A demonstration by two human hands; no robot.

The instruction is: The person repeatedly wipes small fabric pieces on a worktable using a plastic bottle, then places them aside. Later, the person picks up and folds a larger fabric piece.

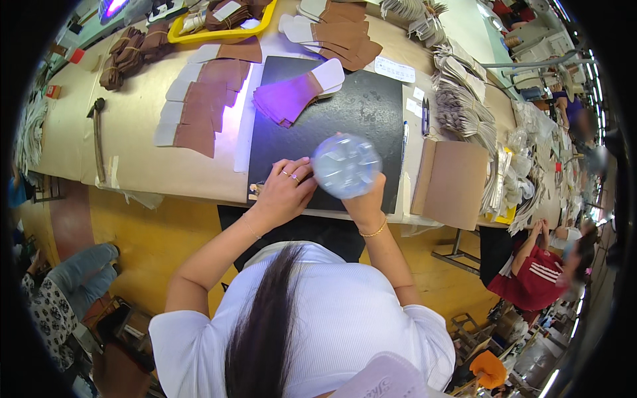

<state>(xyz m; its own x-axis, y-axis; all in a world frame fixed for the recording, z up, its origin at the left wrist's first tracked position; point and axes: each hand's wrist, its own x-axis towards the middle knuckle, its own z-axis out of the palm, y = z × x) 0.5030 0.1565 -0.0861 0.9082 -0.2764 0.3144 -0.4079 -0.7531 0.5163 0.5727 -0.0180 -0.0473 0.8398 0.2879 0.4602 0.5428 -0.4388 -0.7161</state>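
My right hand (367, 202) is wrapped round a clear plastic bottle (346, 166), whose round ridged base faces up and is blurred by motion. The bottle hides most of that hand's fingers. My left hand (286, 190), with a ring on it, rests at the near left part of a black board (371, 109), its fingers stretched loosely beside the bottle and holding nothing. Farther up the board lies a fanned stack of brown pieces with white ends (295, 93), lit purple on its left part.
Rows of brown-and-white pieces (199, 113) lie left of the board, with a hammer (97, 136) beyond. A yellow tray (222, 33) holds brown bundles at the back. Grey bundles (464, 109) and a brown cardboard piece (454, 182) are on the right. A person in red (531, 278) sits farther right.
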